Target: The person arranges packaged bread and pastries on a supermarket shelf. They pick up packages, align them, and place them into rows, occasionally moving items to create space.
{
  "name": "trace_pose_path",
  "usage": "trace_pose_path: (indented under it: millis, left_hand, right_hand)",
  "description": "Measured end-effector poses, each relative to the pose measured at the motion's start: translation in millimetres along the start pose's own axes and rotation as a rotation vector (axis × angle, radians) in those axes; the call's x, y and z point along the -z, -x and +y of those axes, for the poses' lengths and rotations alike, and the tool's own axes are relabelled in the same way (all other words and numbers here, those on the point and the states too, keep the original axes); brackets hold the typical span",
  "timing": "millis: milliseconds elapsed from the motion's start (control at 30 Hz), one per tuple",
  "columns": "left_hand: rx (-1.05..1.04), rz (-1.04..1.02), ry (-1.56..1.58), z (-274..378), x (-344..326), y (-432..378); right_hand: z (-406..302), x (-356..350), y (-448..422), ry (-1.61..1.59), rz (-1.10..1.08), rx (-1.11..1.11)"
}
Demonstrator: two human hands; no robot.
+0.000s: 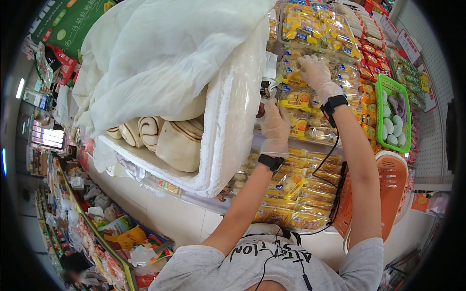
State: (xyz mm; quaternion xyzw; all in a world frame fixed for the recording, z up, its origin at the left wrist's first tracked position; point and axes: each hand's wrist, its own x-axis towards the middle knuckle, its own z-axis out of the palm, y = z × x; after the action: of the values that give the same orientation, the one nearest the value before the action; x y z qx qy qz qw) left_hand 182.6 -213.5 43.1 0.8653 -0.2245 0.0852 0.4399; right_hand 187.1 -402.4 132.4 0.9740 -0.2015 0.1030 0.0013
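Observation:
Both my hands wear thin translucent gloves and black wrist straps. My right hand (pixel 315 74) reaches into rows of clear-wrapped round pastries (pixel 295 95) with yellow labels. Its curled fingertips touch the packs there; whether they grip one is hidden. My left hand (pixel 275 125) is lower, between those pastries and a white foam box (pixel 233 123). A small dark item (pixel 261 110) shows at its fingertips, and I cannot tell if it is held. Nearer me lie yellow-wrapped pastries (pixel 316 192), with one loose round pastry pack (pixel 289 183) on top.
Swirled steamed buns (pixel 180 142) fill the foam box, partly under a white cloth (pixel 156 62). A green basket (pixel 407 120) of pale eggs (pixel 389 125) and an orange basket (pixel 391 196) stand at right. A black cable (pixel 322 162) hangs from my right wrist. Grocery shelving (pixel 109 251) is at lower left.

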Motion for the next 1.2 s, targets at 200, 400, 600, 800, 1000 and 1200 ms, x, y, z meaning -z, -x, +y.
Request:
trace_pose_path:
  millis: [200, 400, 600, 800, 1000, 1200]
  left_hand:
    - [0.044, -0.087, -0.126, -4.5, 5.0, -3.1]
    - [0.141, -0.237, -0.133, 12.4, 21.7, -10.8]
    - [0.138, -0.194, -0.043, 4.5, 12.0, -6.7]
    - [0.118, -0.216, -0.107, 5.6, 13.3, -5.2]
    - [0.161, -0.147, 0.110, 19.7, 26.7, 8.5]
    - [0.084, 0.056, 0.326, 26.2, 11.9, -10.0]
  right_hand:
    - [-6.8, 6.3, 12.8, 0.026, 0.192, 0.070]
    - [-19.3, 18.8, 20.2, -0.080, -0.143, 0.090]
    - [-26.1, 12.3, 19.3, -0.128, -0.176, -0.025]
    - [-22.3, 7.2, 21.2, -0.048, -0.483, 0.023]
    - [-18.7, 13.3, 24.4, -0.241, -0.369, 0.027]
    - [-10.9, 9.7, 28.9, -0.298, -0.147, 0.026]
